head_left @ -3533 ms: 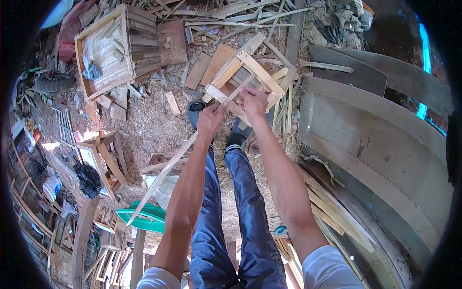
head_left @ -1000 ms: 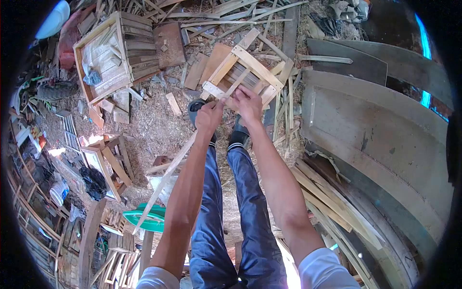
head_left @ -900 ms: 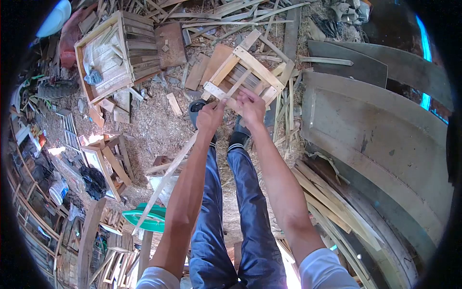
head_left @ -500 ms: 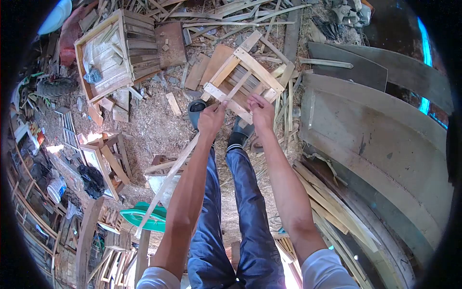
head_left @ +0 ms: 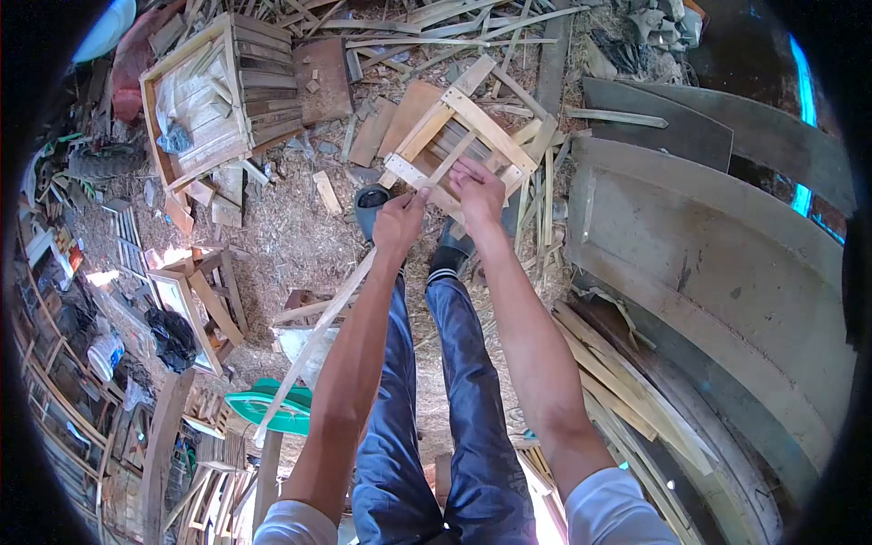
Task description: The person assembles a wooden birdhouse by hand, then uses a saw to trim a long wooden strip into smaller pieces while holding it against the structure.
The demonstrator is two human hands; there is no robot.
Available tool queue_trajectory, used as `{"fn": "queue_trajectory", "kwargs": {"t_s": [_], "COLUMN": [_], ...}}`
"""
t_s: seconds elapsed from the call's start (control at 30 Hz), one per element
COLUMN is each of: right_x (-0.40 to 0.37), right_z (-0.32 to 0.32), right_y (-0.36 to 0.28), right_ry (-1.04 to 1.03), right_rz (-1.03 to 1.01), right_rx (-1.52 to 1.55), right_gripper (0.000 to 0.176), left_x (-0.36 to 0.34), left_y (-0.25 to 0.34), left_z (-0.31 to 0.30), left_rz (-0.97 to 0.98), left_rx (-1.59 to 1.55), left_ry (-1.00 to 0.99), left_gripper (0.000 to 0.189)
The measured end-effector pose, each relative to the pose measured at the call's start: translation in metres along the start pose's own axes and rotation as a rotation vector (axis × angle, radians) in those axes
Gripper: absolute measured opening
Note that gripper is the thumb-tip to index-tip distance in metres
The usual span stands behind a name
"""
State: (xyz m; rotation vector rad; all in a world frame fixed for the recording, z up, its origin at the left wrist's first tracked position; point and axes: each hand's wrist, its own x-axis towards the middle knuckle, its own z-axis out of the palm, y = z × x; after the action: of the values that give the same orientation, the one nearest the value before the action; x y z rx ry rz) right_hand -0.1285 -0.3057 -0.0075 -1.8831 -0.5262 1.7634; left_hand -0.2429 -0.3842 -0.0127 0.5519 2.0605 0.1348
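A long, thin wooden strip [head_left: 313,343] runs diagonally under my left forearm and up across a small wooden frame [head_left: 488,123]. My left hand [head_left: 400,220] is closed round the strip just below the frame's near edge. Beside the strip's upper part, my right hand [head_left: 480,193] is over the frame with its fingers pinched together. Whether those fingers grip the strip or some small thing is hidden. Slatted wood shows through the frame's opening, and its corners have dark nail or screw marks.
A slatted wooden crate [head_left: 263,82] lies at the upper left. Large grey-brown panels [head_left: 708,272] lean along the right, with loose boards [head_left: 627,391] below them. A green plastic thing [head_left: 272,406] is at the lower left. Wood scraps and shavings litter the floor round my feet.
My right hand has moved left and slightly up from the frame's right side, closer to the strip. My left hand and the frame have hardly moved.
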Motion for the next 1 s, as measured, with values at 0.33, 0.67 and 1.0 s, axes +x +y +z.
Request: {"fn": "queue_trajectory", "kwargs": {"t_s": [0.33,0.67,1.0], "right_x": [0.022,0.037,0.029], "right_z": [-0.013,-0.042,-0.058], "right_y": [-0.008,-0.006,-0.007], "right_ry": [-0.036,0.054,0.113], "right_rz": [0.015,-0.145,-0.161], "right_rx": [-0.091,-0.031,-0.070], "right_gripper": [0.034,0.025,0.024], "left_x": [0.009,0.006,-0.004], "left_y": [-0.015,-0.008,0.001], "left_z": [0.009,0.001,-0.008], "left_rz": [0.012,-0.013,0.016], "left_rx": [-0.014,-0.020,-0.049], "left_ry": [0.023,-0.019,-0.061], "left_gripper": [0.058,0.062,0.061]}}
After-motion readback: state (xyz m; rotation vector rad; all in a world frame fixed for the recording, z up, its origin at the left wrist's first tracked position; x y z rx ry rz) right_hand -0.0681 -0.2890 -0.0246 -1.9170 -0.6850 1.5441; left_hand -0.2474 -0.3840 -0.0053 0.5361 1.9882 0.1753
